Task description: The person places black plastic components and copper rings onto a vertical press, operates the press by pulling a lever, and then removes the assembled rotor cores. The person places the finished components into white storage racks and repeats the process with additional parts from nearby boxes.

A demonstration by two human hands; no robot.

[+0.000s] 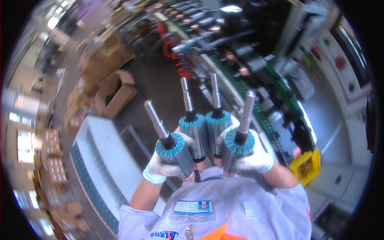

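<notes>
Both my hands wear white gloves and are raised in front of my chest. My left hand (159, 166) is closed round two motor armatures, an outer one (179, 161) and an inner one (197, 140). In my right hand (262, 159) are two more, an inner armature (214, 134) and an outer armature (235, 157). Each has a bare steel shaft pointing up and away, a teal slotted end, a grey core and a copper commutator at the lower end. The inner two stand side by side, close together. Some fingers are hidden behind the cores.
To the right runs a green-edged conveyor line (280, 86) carrying parts. A yellow bin (306, 166) sits at its near end. Left of me stands a long white rack (102, 148) with teal-ended parts along its side. Beyond it lie an open cardboard box (120, 94) and other cartons.
</notes>
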